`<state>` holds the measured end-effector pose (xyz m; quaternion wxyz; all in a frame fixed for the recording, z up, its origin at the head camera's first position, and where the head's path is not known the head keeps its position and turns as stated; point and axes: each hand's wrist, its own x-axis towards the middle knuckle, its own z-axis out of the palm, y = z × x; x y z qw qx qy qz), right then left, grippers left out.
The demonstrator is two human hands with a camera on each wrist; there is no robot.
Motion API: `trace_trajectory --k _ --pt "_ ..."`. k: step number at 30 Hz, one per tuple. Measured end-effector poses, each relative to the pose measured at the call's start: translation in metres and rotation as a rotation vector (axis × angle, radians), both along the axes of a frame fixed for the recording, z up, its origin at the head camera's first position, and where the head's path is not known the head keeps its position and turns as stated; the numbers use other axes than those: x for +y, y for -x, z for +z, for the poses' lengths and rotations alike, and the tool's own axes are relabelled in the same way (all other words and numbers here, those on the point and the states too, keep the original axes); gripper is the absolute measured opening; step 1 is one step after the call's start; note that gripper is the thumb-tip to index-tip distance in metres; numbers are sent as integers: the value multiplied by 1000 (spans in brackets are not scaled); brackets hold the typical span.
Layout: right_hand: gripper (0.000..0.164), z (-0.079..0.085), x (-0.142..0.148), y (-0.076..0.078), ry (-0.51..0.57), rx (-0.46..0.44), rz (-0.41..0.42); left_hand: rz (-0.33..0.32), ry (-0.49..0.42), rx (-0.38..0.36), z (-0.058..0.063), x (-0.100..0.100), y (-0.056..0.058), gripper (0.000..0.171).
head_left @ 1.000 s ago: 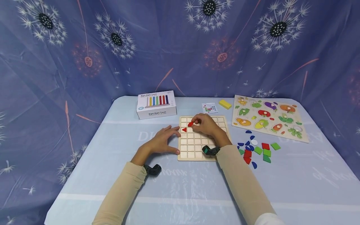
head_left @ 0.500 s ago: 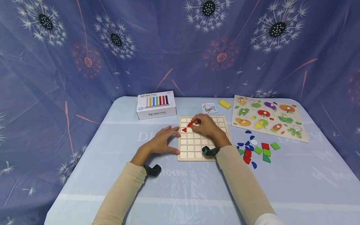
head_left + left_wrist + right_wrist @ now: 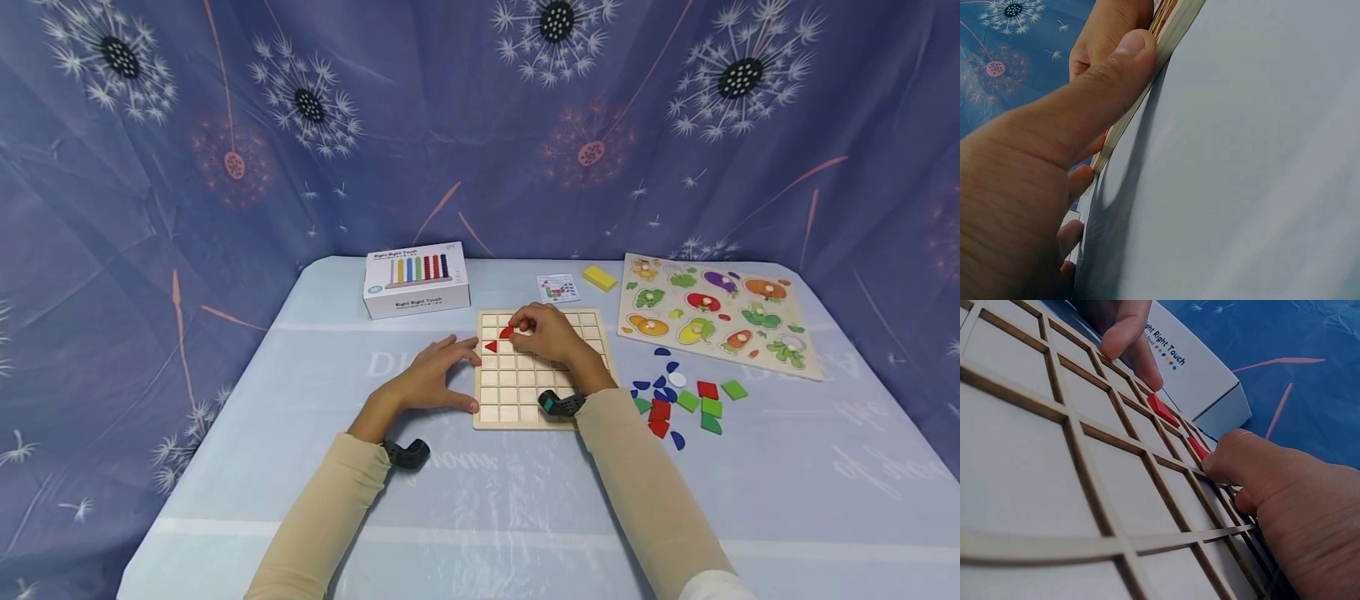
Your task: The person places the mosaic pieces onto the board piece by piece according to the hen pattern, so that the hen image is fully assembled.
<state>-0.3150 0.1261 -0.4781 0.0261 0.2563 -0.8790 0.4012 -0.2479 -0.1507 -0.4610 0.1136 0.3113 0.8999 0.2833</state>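
A wooden grid board (image 3: 510,394) lies on the table before me, split into square cells. My right hand (image 3: 550,333) is over its upper part, thumb and fingers pinching a red tile with a curved edge (image 3: 506,332) at a cell in the second row. The fingers cover part of that tile. One row lower and to the left, a red triangle tile (image 3: 491,346) sits in a cell, also seen in the right wrist view as a red tile (image 3: 1163,411). My left hand (image 3: 427,375) rests along the board's left edge, fingers and thumb spread; its thumb (image 3: 1113,81) touches the rim.
Several red, green, blue and white tiles (image 3: 687,402) are scattered right of the board. Behind them lies a vegetable puzzle board (image 3: 720,312). A printed card (image 3: 558,288) and a yellow block (image 3: 600,278) are beyond the grid. A white box (image 3: 417,280) stands at the back left.
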Motion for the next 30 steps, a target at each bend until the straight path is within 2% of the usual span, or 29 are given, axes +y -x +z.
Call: trace_trajectory --k 6,11,17,20,25,30 --pt "20 -1 2 0 14 -14 13 2 7 -9 -1 2 0 70" --pt "23 2 5 -2 39 -83 33 0 14 -13 -1 2 0 70" --pt "28 20 16 -13 62 -177 85 2 -2 -9 1 1 0 69" --pt "32 34 31 -23 32 -152 121 -4 -1 -4 1 2 0 69" --pt "27 55 68 -42 -62 -59 153 -13 -9 6 1 3 1 69" --pt "19 65 116 -65 -206 -58 86 -3 -6 10 -3 1 2 70"
